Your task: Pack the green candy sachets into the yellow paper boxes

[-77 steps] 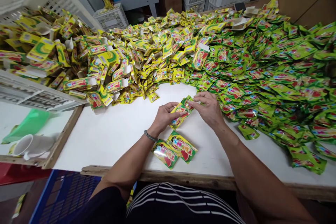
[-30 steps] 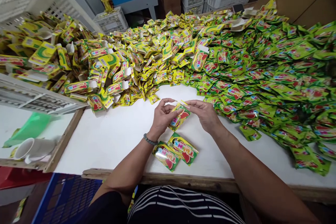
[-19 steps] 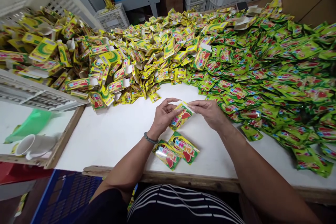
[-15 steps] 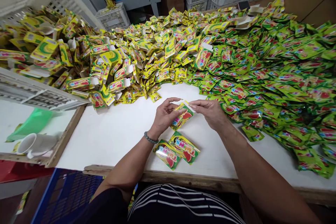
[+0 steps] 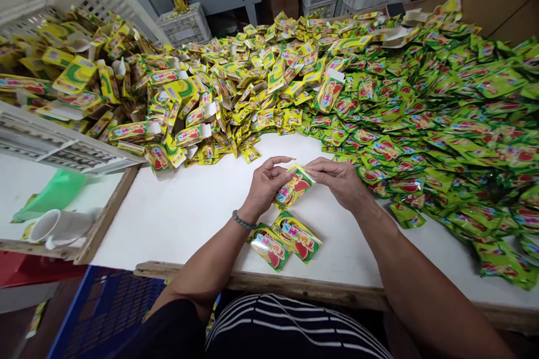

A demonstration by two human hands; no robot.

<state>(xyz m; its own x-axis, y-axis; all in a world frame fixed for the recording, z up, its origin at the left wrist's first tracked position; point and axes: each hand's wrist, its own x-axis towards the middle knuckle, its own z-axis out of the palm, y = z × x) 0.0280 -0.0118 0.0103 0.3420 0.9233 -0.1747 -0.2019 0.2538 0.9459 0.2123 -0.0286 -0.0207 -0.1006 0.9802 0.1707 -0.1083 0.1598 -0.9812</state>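
A small yellow-green carton [image 5: 293, 189] with a watermelon print is tilted between my two hands, above the white tabletop. My left hand [image 5: 268, 182] grips it by its left side, thumb on the printed face. At the upper right end, the fingers of my right hand [image 5: 334, 176] pinch the carton's edge, where the flap looks folded in. Just below, two similar cartons lie flat, the left carton [image 5: 269, 248] touching or slightly under the right carton [image 5: 297, 237].
Empty-looking open cartons [image 5: 185, 92] are heaped at the back left, spilling from a white crate [image 5: 54, 143]. Green sachets [image 5: 421, 140] cover the right side. Yellow sachets [image 5: 250, 153] lie between. A white mug [image 5: 59, 228] stands at the left, near the wooden table edge [image 5: 311, 289].
The white flap that stood out at the carton's upper end is now folded down or covered by my right fingers. My right hand has closed in on that end.
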